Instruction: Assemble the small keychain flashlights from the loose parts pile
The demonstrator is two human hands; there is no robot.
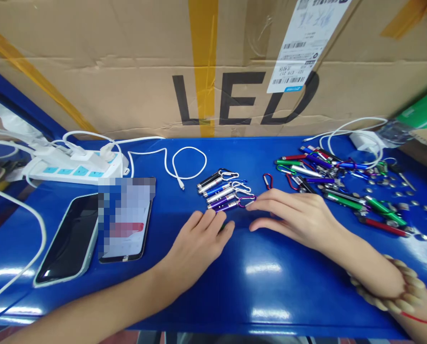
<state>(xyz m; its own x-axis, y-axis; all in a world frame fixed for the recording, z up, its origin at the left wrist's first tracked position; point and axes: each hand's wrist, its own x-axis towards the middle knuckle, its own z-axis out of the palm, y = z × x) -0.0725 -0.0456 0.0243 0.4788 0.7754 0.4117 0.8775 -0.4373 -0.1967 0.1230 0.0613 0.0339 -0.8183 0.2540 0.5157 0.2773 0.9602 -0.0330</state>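
Note:
My left hand lies palm down on the blue table, fingers together and stretched toward a neat row of several small keychain flashlights with carabiner clips. A bit of green shows under its fingertips; what it is I cannot make out. My right hand rests flat with fingers extended, its fingertips touching the purple carabiner of the nearest flashlight in the row. A beaded bracelet is on my right wrist.
A loose pile of coloured flashlights and button cells lies at the right. Two phones lie at the left, near a white power strip with cables. A white cable loops mid-table. A cardboard box stands behind.

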